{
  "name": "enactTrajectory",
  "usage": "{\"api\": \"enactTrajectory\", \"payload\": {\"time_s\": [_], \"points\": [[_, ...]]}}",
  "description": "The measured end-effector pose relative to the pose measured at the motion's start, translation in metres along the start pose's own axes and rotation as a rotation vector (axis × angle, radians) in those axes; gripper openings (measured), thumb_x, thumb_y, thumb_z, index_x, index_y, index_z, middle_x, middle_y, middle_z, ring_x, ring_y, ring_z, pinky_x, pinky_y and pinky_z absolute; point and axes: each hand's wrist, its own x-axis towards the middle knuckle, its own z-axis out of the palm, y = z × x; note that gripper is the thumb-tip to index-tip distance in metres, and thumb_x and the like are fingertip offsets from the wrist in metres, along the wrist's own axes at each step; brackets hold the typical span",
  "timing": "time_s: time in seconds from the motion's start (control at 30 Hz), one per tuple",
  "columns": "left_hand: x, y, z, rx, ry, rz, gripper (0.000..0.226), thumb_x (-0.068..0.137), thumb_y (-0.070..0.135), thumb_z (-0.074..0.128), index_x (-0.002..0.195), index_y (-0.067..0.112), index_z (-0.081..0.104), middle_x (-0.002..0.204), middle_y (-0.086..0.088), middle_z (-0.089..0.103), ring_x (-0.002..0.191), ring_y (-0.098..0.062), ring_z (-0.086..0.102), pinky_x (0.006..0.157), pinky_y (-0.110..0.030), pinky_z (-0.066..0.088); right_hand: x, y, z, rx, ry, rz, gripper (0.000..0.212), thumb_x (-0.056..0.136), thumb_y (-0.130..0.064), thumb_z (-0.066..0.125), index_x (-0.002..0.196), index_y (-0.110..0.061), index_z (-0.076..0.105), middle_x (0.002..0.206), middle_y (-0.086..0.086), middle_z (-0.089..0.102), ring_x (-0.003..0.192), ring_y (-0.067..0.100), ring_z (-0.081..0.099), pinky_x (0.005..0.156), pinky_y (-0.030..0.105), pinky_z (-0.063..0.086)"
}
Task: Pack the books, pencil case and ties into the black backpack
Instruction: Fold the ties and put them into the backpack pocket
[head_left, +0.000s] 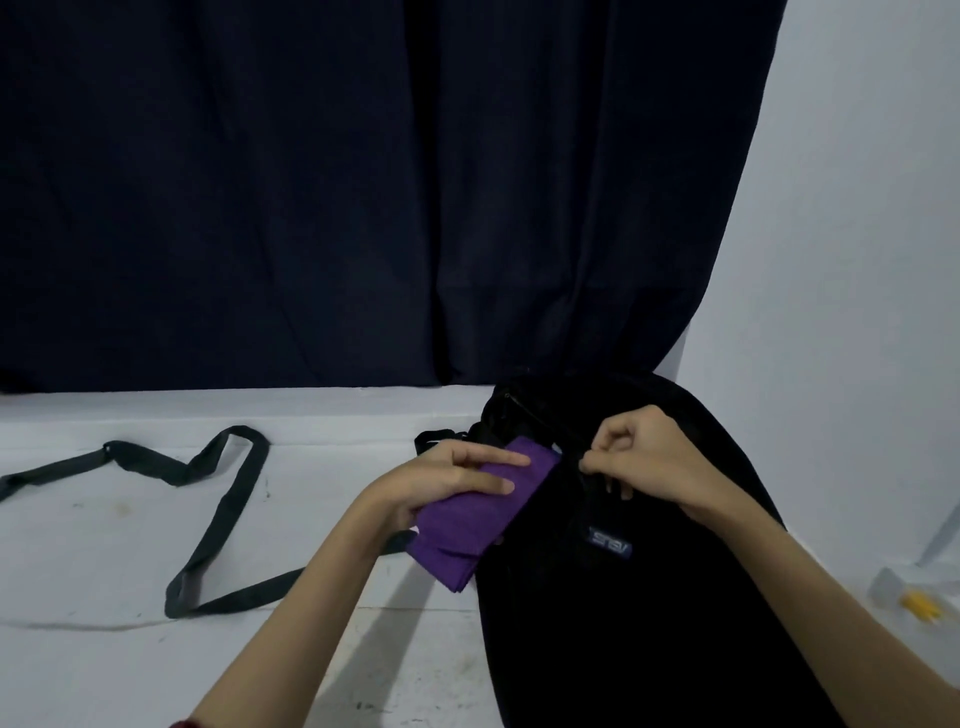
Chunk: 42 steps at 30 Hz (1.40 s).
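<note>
A black backpack (649, 597) lies flat on the white table (104, 597) at the near right, its lower end cut off by the bottom of the view and a small blue label (611, 542) seen on its front. What is inside the backpack cannot be seen. A folded purple tie (483, 514) is held at the left edge of the bag, its far end tucked against the dark opening and its near end hanging over the table. The tie is gripped by the left hand (447, 483), fingers laid over the top and thumb hidden beneath. The edge of the opening is pinched by the right hand (644, 460), fingers curled tightly on the black fabric. At the near right edge a clear object with yellow pieces (919, 603) is partly shown. To the left, a long black strap (208, 519) is looped across the table, well apart from the bag, with bare tabletop between and in front of it. Beyond, a dark curtain (363, 182) hangs to the table's far edge, and a white wall (872, 208) stands at the right.
</note>
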Motion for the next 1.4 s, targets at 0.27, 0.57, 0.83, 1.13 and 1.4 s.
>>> {"api": "enactTrajectory", "payload": {"time_s": [0.27,0.57,0.83,1.13,1.4], "points": [[0.040,0.007,0.025,-0.115,0.341,0.043,0.032,0.083,0.007,0.069,0.111,0.021,0.068,0.109,-0.003,0.067,0.081,-0.008,0.063,0.064,-0.013,0.050,0.003,0.002,0.005,0.080,-0.049,-0.027,0.026,0.075,-0.007,0.072,0.055,-0.012,0.057,0.044,0.001,0.059,0.035,0.011,0.051,0.046,0.017,0.040],[0.081,-0.016,0.049,-0.024,0.646,0.120,0.045,0.085,0.016,0.069,0.128,0.015,0.058,0.120,-0.009,0.064,0.103,-0.018,0.063,0.090,-0.028,0.051,0.004,0.005,0.002,0.091,-0.065,-0.048,0.025,0.074,-0.007,0.074,0.058,-0.014,0.056,0.045,-0.002,0.059,0.037,0.012,0.053,0.047,0.018,0.042],[0.041,-0.015,0.033,-0.028,0.064,0.009,0.083,0.080,-0.001,0.070,0.143,0.034,0.029,0.109,0.003,0.068,0.086,-0.007,0.067,0.066,-0.020,0.054,0.006,0.003,0.004,0.099,-0.114,-0.039,0.023,0.074,-0.007,0.074,0.059,-0.012,0.058,0.048,0.002,0.061,0.042,0.014,0.054,0.048,0.023,0.044],[0.033,-0.019,0.051,-0.173,0.161,0.052,0.066,0.080,-0.002,0.070,0.134,0.028,0.047,0.108,-0.002,0.069,0.076,-0.004,0.068,0.059,-0.017,0.053,0.005,0.005,0.005,0.056,-0.091,-0.053,0.021,0.073,-0.008,0.074,0.058,-0.014,0.060,0.047,0.001,0.062,0.048,0.018,0.059,0.053,0.028,0.047],[0.028,-0.020,0.041,-0.102,0.188,0.051,0.042,0.082,-0.001,0.068,0.119,0.020,0.063,0.098,0.000,0.069,0.077,-0.006,0.069,0.063,-0.020,0.056,0.002,0.008,0.004,0.049,-0.095,-0.058,0.019,0.075,-0.008,0.074,0.062,-0.011,0.060,0.046,-0.002,0.060,0.047,0.017,0.057,0.053,0.024,0.047]]}}
